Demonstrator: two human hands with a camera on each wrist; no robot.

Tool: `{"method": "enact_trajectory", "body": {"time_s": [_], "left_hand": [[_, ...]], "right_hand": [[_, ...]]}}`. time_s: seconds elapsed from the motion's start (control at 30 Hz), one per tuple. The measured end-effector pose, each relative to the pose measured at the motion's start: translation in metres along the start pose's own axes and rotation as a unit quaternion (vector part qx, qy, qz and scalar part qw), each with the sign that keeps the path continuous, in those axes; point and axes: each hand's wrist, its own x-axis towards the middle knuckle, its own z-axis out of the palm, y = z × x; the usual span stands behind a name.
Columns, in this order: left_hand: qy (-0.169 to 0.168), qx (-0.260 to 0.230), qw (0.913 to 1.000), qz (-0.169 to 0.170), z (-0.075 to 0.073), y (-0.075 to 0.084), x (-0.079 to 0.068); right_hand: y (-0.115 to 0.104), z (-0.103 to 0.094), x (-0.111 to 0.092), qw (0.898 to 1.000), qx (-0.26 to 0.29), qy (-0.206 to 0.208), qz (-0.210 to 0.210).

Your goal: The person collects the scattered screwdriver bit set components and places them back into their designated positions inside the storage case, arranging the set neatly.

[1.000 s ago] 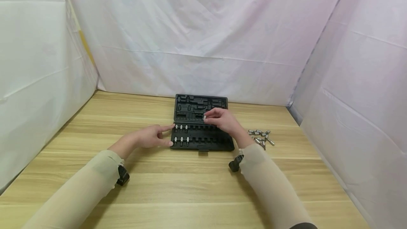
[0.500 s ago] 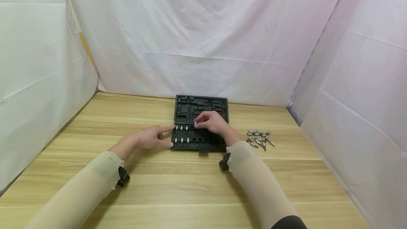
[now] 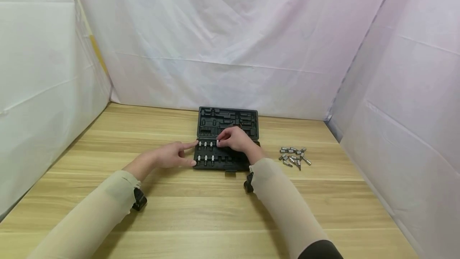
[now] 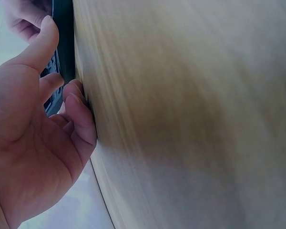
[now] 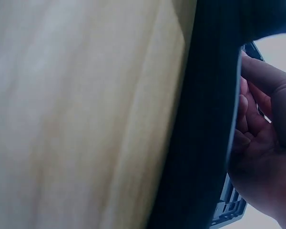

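Observation:
A black socket case lies open on the table, its moulded lid folded back. Several silver bit sockets with dark tips, such as one bit socket, stand in two rows at its left end. My left hand touches the case's left edge with index finger and thumb extended. My right hand pinches a small silver bit socket at the back row, just right of the third piece. In the right wrist view, the case's front wall partly hides the right hand, and the pinched piece is out of sight.
Loose bit sockets lie in a scattered pile on the wooden table, right of the case. White sheeting hangs behind and on both sides.
My right hand has moved left and slightly down with the bit socket, from above the case's middle to the back row. My left hand stays at the case's left edge.

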Motion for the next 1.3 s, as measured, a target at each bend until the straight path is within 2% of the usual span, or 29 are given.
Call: {"method": "enact_trajectory", "body": {"time_s": [0.37,0.83,1.3], "left_hand": [[0.001,0.006,1.0,0.001,-0.0006,0.0006,-0.0005],[-0.003,0.003,1.0,0.007,-0.0012,-0.0029,-0.0003],[0.003,0.006,0.9999,0.01,-0.0002,-0.0013,-0.0014]], "right_hand": [[0.0026,-0.0018,-0.0009,1.0,-0.005,-0.023,0.008],[0.0019,0.0023,0.0022,1.0,-0.013,-0.009,-0.005],[0.0013,0.0009,-0.0007,1.0,-0.01,-0.024,-0.001]]}}
